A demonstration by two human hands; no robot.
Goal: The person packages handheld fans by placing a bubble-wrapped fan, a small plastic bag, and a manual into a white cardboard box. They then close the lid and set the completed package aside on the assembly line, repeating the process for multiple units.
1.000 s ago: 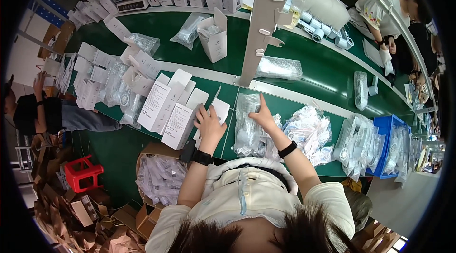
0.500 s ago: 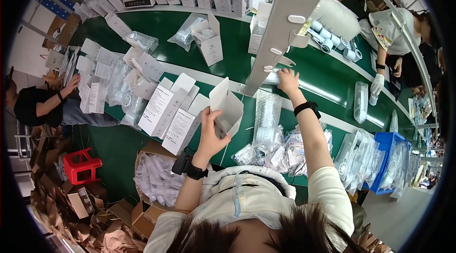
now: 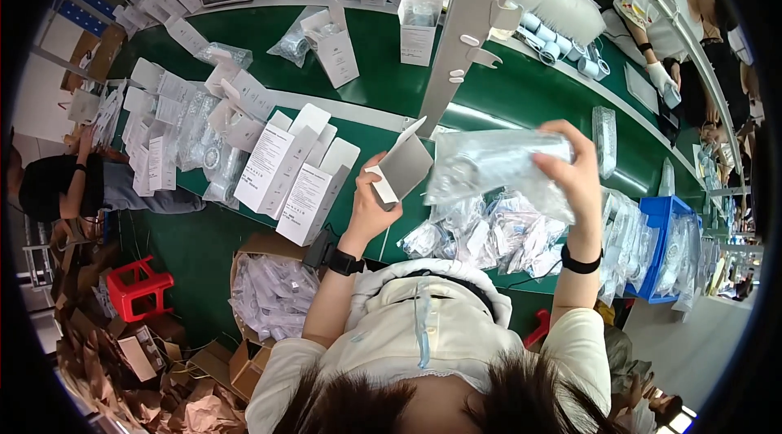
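An open white cardboard box (image 3: 405,169) is gripped in my left hand (image 3: 371,204), tilted so that its opening faces right. My right hand (image 3: 573,173) holds a bubble-wrapped package (image 3: 497,161) level, its left end close beside the box mouth. What lies inside the bubble wrap is blurred. Below the package, small clear bags of parts (image 3: 497,234) are heaped on the green table. Left of my left hand stand white boxes (image 3: 305,214) with raised flaps.
A grey metal post (image 3: 456,51) rises beyond the box. Blue bin (image 3: 656,271) and wrapped packages sit at right. A carton of plastic-wrapped pieces (image 3: 273,299) and a red stool (image 3: 138,289) are at lower left. Co-workers sit at left (image 3: 53,185) and far right (image 3: 692,26).
My right hand has come back from the far belt, bringing a bubble-wrapped package toward the box. The box in my left hand has tipped toward the right.
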